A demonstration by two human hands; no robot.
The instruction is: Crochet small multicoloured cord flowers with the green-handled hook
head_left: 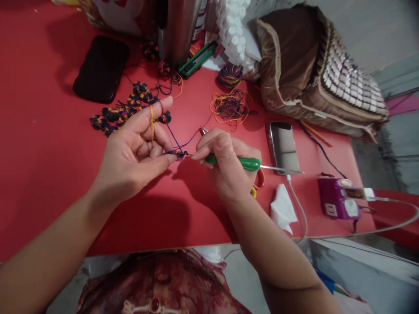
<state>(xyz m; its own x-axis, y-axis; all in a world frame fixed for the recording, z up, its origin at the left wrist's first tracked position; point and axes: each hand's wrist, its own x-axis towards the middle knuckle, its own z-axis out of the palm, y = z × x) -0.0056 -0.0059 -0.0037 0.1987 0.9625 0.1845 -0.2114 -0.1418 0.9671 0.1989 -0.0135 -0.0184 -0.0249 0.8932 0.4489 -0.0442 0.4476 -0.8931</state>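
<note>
My left hand [137, 148] pinches a small dark crochet piece [178, 153] between thumb and middle finger. Multicolour yarn [151, 124] is wrapped over its raised index finger. My right hand [225, 163] grips a green-handled crochet hook [244, 163], its tip pointing left into the crochet piece. A thin strand runs from the piece up toward a loose tangle of yarn [231, 107] on the red table [42, 148]. Several finished dark crochet flowers [126, 109] lie beyond my left hand.
A black pouch [101, 67] lies at the back left, with a metal flask [176, 30] and a green stapler-like tool [198, 59] behind. A brown bag [314, 69] is at the right, with a phone [284, 146] on a cable, a purple adapter [337, 198], a tissue [282, 209] and scissors under my right hand.
</note>
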